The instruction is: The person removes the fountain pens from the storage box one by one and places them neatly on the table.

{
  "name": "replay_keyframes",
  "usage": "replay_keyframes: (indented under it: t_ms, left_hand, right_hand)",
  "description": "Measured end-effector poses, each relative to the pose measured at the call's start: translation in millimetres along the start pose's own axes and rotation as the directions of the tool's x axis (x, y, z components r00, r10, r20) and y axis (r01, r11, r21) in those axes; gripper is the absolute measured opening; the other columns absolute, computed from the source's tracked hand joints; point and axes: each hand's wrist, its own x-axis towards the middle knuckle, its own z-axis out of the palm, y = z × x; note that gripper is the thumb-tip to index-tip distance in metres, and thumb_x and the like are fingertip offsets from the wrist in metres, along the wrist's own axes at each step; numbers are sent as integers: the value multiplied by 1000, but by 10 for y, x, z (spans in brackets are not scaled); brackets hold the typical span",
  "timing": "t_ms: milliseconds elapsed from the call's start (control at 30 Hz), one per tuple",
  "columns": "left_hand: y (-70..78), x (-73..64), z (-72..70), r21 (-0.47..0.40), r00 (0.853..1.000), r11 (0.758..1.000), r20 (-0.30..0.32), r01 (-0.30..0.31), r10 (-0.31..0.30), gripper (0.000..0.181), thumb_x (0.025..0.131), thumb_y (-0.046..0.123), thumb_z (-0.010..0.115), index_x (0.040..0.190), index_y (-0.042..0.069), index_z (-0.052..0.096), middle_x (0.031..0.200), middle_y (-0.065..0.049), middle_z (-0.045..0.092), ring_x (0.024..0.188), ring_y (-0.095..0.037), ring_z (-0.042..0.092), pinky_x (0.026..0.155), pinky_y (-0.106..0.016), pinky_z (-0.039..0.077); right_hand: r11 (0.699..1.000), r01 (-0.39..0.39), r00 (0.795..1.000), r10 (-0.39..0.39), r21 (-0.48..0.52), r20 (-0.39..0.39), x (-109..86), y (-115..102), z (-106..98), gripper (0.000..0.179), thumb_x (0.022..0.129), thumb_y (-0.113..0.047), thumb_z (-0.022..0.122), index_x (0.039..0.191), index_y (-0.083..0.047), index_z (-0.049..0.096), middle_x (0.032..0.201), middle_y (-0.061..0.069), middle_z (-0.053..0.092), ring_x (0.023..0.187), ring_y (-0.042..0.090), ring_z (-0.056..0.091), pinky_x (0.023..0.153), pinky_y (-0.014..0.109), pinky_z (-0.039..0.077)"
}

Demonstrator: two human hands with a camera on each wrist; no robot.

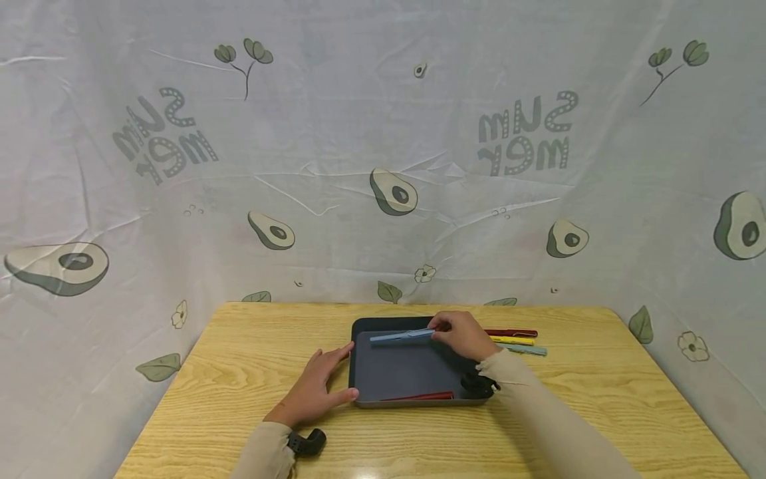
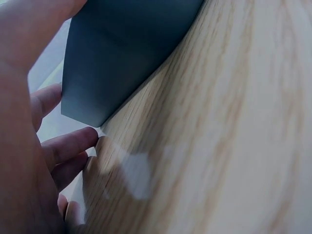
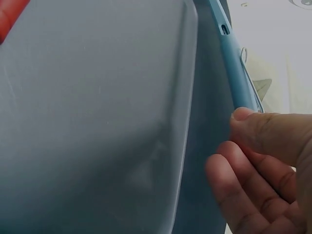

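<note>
My right hand [image 1: 467,334] pinches a light blue pen [image 1: 401,336] by one end, between thumb and fingers. Over the far part of a dark grey tray [image 1: 395,369], the pen points to the left. Its clip and a small slot in the barrel show in the right wrist view. My left hand [image 1: 320,386] is at the tray's left side, thumb and fingers spread along the wall [image 2: 122,58]. Inside the tray, a red pen [image 1: 425,397] lies along the near edge.
Right of the tray, partly behind my right hand, lie a dark red pen [image 1: 520,333], a yellow pen [image 1: 516,340] and a blue-green pen [image 1: 529,350]. The wooden table [image 1: 251,359] is backed by a printed cloth [image 1: 335,233].
</note>
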Motion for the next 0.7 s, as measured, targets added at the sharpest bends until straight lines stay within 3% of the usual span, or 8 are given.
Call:
replay_keyframes:
  t_ms: [367,700]
  left_hand:
    - [20,6,4,-4,1000,1000,-14,-10,10,88,93,48,74,165,21,30,162,-2,43,150,-29,39,128,-60,6]
    - [42,5,-4,-5,1000,1000,-12,-14,14,89,93,50,73,165,21,30,162,-2,42,150,-29,38,127,-61,6]
  right_hand:
    - [1000,-20,999,21,14,-40,-31,80,-74,11,94,-7,76,104,-12,78,99,1,75,87,14,68,78,36,60]
    - [999,10,996,-7,30,-88,-78,194,-209,12,93,-6,77,103,-11,78,98,2,74,87,16,69,78,37,61]
